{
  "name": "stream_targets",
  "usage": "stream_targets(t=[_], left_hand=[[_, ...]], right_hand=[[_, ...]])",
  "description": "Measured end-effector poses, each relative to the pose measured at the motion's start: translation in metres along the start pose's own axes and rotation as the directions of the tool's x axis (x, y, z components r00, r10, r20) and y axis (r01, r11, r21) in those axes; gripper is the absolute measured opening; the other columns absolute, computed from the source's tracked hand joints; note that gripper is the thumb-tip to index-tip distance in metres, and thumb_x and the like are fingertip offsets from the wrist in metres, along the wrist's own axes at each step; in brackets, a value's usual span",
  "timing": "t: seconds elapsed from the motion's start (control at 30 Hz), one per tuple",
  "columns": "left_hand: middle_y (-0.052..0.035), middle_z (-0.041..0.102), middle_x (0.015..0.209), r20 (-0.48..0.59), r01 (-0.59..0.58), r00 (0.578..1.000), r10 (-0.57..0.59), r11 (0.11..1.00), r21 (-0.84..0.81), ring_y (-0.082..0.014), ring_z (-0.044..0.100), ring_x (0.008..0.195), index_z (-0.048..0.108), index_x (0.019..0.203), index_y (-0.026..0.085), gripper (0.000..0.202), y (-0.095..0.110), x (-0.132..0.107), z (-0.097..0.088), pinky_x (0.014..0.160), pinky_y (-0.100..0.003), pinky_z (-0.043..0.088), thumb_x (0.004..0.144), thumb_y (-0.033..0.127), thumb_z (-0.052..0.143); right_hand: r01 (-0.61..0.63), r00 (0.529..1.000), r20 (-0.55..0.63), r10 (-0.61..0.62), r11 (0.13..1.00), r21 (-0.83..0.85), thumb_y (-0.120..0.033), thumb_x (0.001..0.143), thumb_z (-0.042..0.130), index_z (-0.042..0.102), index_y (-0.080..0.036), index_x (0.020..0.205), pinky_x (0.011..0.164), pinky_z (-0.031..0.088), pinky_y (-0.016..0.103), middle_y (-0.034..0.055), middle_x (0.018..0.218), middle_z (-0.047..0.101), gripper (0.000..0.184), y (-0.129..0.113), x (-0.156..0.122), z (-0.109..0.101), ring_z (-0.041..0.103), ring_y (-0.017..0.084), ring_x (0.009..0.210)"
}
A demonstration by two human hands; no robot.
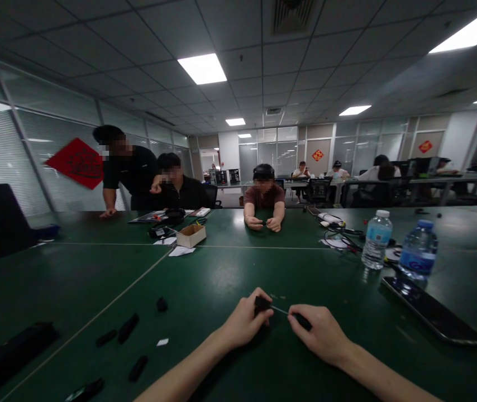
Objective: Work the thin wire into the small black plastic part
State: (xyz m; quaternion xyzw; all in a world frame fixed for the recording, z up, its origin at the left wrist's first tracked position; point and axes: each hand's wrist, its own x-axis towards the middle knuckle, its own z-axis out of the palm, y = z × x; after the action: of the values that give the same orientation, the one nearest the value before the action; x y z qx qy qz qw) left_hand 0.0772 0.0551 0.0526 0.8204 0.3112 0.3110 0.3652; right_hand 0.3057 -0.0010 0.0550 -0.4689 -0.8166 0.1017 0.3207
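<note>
Between the thumb and fingers of my left hand (247,318) is a small black part (262,303). My right hand (320,330) is closed round the dark handle of a screwdriver (279,309). Its thin metal shaft points left, and the tip meets the black part or lies right at it; the exact contact is too small to tell. Both hands are low over the green table (222,279). To the left lie several loose black pieces, among them one elongated piece (128,328), a small block (162,304) and another piece (138,368). A white scrap (162,342) lies near them.
On the right are a black phone (433,310), a clear water bottle (376,240) and a blue-capped bottle (418,249), with cables behind. A cardboard box (191,235) stands farther back. Across the table a person (264,195) handles something small; two more people are at the left.
</note>
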Motion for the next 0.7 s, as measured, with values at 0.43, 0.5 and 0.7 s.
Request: stream_targets(t=[0.43,0.5,0.7], left_hand=[[0.0012,0.065,0.072,-0.012,0.006,1.0,-0.006,1.0,-0.014,-0.0129,0.061,0.065,0.049,0.109,0.018,0.022,-0.0084,0.0009,0.0028,0.063,-0.023,0.044,0.092,0.031,0.052],[0.0009,0.065,0.073,-0.005,0.012,1.0,-0.012,1.0,-0.014,-0.0131,0.061,0.066,0.049,0.11,0.018,0.022,-0.0078,0.0005,0.0022,0.063,-0.024,0.044,0.092,0.031,0.051],[0.0001,0.066,0.075,0.007,0.02,1.0,-0.02,1.0,0.002,-0.0139,0.062,0.068,0.049,0.111,0.018,0.024,-0.0039,-0.0003,0.0004,0.064,-0.025,0.045,0.092,0.032,0.05]], right_hand=[[0.002,1.0,-0.004,-0.002,1.0,-0.028,-0.03,0.094,0.046,0.065,-0.02,0.093,0.066,0.046,0.024,0.0009,0.083,0.067,0.022,-0.0003,0.0003,0.0003,0.062,0.014,0.07],[0.003,1.0,0.0,-0.003,1.0,-0.021,-0.03,0.094,0.046,0.065,-0.02,0.095,0.066,0.046,0.024,0.0008,0.084,0.067,0.021,-0.0002,0.0,-0.0003,0.062,0.014,0.071],[-0.015,0.999,0.028,0.015,1.0,-0.009,-0.032,0.095,0.045,0.065,-0.02,0.096,0.065,0.047,0.024,0.0016,0.086,0.067,0.023,-0.0019,-0.0001,-0.0031,0.062,0.015,0.071]])
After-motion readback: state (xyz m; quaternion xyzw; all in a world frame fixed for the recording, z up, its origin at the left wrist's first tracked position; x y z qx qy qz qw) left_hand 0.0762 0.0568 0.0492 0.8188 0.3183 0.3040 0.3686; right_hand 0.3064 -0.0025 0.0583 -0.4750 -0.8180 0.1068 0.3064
